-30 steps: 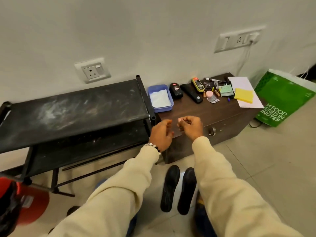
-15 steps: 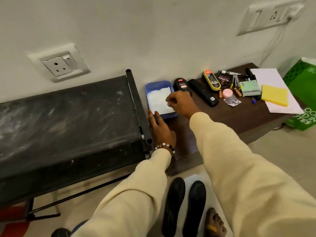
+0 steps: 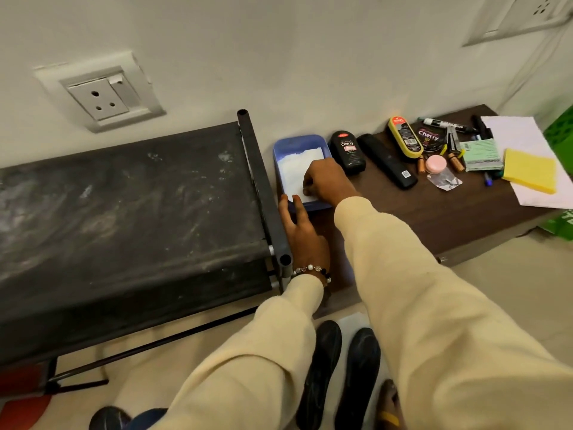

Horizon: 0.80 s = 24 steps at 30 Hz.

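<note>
A dusty black rack fills the left of the frame. Just right of it, the left grip lies released and flat on the brown tabletop, fingertips touching the near rim of the blue tray at centre. Inside the tray, the right grip pinches the white sheet with curled fingers. A black polish bottle stands just right of the tray.

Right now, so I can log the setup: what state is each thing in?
blue tray, upright, holds white cloth
white cloth, in tray, pinched by right hand
right hand, fingers curled on cloth
left hand, flat, fingertips at tray's rim
Cherry polish bottle, lying flat
wall socket, nothing plugged in
</note>
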{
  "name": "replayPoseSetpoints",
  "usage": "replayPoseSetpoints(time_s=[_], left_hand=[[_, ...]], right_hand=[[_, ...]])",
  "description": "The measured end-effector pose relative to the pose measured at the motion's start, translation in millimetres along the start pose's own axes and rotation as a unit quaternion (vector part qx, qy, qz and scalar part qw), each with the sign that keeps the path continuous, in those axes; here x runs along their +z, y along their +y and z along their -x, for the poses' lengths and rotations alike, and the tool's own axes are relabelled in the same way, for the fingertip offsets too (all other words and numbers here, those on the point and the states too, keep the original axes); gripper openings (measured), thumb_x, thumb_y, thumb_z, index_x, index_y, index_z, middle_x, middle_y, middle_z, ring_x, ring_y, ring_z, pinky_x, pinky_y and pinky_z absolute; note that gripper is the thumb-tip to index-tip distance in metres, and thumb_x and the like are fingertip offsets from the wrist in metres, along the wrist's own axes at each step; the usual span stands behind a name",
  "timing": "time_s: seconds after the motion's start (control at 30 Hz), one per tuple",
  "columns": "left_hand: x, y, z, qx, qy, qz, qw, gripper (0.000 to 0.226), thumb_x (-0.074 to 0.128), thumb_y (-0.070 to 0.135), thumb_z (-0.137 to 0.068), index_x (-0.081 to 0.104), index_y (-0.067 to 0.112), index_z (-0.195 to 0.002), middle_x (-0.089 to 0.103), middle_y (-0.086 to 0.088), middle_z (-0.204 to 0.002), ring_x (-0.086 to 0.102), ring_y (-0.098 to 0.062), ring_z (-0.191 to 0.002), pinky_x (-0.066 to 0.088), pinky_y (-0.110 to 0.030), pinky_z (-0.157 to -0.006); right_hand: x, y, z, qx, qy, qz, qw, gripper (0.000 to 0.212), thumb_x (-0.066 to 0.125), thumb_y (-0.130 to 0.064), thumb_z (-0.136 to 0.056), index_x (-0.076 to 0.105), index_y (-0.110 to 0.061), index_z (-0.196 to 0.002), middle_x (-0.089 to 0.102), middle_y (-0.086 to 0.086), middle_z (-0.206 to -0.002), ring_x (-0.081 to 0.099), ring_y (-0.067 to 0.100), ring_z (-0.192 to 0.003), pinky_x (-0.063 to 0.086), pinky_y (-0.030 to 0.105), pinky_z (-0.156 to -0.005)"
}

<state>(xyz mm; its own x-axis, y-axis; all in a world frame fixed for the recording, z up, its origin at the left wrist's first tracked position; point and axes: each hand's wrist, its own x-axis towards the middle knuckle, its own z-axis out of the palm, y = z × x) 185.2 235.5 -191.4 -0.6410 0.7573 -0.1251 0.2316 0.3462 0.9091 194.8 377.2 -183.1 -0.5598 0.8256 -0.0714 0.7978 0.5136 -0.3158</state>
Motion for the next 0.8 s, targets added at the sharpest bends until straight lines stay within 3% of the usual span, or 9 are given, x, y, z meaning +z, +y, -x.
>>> replayPoseSetpoints(time_s=[0.1, 0.17, 0.27, 0.37, 0.5, 0.57, 0.7, 0.8], left_hand=[[-4, 4, -1, -0.022, 0.019, 0.068, 0.997, 0.048, 0.041, 0.021, -0.103, 0.029, 0.02, -0.149, 0.034, -0.004, -0.152, 0.043, -0.025, -0.133, 0.046, -0.029, -0.099], [-7, 10, -1, -0.038, 0.033, 0.089, 0.995, 0.044, 0.037, 0.028, -0.104, 0.031, 0.023, -0.147, 0.041, -0.003, -0.148, 0.047, -0.023, -0.13, 0.047, -0.02, -0.087], [-8, 15, 1, -0.1, 0.026, 0.209, 0.972, 0.044, 0.035, 0.033, -0.104, 0.031, 0.021, -0.147, 0.045, -0.004, -0.145, 0.05, -0.023, -0.126, 0.045, -0.009, -0.071], [-6, 18, -2, -0.137, 0.025, 0.253, 0.957, 0.044, 0.034, 0.033, -0.105, 0.031, 0.021, -0.147, 0.045, -0.004, -0.145, 0.05, -0.024, -0.126, 0.042, -0.009, -0.068], [-7, 20, -1, -0.146, 0.022, 0.251, 0.957, 0.043, 0.034, 0.03, -0.105, 0.03, 0.021, -0.147, 0.045, -0.005, -0.143, 0.05, -0.024, -0.124, 0.043, -0.005, -0.06], [-6, 16, -2, -0.134, 0.019, 0.237, 0.962, 0.043, 0.034, 0.027, -0.106, 0.029, 0.021, -0.148, 0.045, -0.005, -0.143, 0.051, -0.025, -0.124, 0.047, -0.006, -0.064], [-4, 15, -3, -0.134, 0.015, 0.233, 0.963, 0.044, 0.033, 0.031, -0.105, 0.027, 0.023, -0.148, 0.042, -0.006, -0.147, 0.047, -0.026, -0.128, 0.05, -0.035, -0.096], [-3, 14, -4, -0.127, 0.017, 0.224, 0.966, 0.045, 0.033, 0.036, -0.105, 0.028, 0.023, -0.148, 0.042, -0.006, -0.147, 0.047, -0.026, -0.128, 0.049, -0.037, -0.097]], right_hand=[[2, -1, -2, -0.014, -0.01, 0.01, 1.0, 0.021, 0.059, -0.015, -0.089, 0.07, -0.001, -0.1, 0.069, 0.015, -0.099, 0.063, 0.028, -0.091, 0.046, 0.028, -0.079], [3, -2, -4, -0.024, -0.018, 0.024, 0.999, 0.021, 0.056, -0.016, -0.09, 0.068, -0.002, -0.101, 0.068, 0.016, -0.1, 0.061, 0.029, -0.092, 0.047, 0.029, -0.081], [2, -4, -4, -0.032, -0.031, 0.049, 0.998, 0.019, 0.052, -0.018, -0.092, 0.063, -0.004, -0.096, 0.064, 0.018, -0.102, 0.055, 0.029, -0.092, 0.046, 0.034, -0.084], [1, -5, -2, -0.031, -0.048, 0.054, 0.997, 0.014, 0.05, -0.02, -0.093, 0.055, -0.008, -0.089, 0.061, 0.017, -0.104, 0.046, 0.025, -0.09, 0.043, 0.035, -0.087], [-2, -2, -2, -0.035, -0.051, 0.055, 0.997, 0.023, 0.045, -0.02, -0.095, 0.057, -0.003, -0.105, 0.058, 0.016, -0.11, 0.048, 0.029, -0.105, 0.039, 0.036, -0.09], [-4, -1, -3, -0.028, -0.044, 0.033, 0.998, 0.024, 0.043, -0.017, -0.096, 0.057, -0.002, -0.106, 0.058, 0.016, -0.112, 0.049, 0.03, -0.107, 0.035, 0.037, -0.095], [-9, 2, -4, -0.025, -0.04, 0.027, 0.999, 0.022, 0.054, -0.014, -0.092, 0.066, 0.0, -0.105, 0.065, 0.016, -0.107, 0.058, 0.029, -0.1, 0.043, 0.032, -0.089], [-6, 1, -4, -0.031, -0.031, 0.035, 0.998, 0.022, 0.063, -0.015, -0.087, 0.069, -0.001, -0.102, 0.067, 0.016, -0.103, 0.061, 0.028, -0.095, 0.048, 0.031, -0.085]])
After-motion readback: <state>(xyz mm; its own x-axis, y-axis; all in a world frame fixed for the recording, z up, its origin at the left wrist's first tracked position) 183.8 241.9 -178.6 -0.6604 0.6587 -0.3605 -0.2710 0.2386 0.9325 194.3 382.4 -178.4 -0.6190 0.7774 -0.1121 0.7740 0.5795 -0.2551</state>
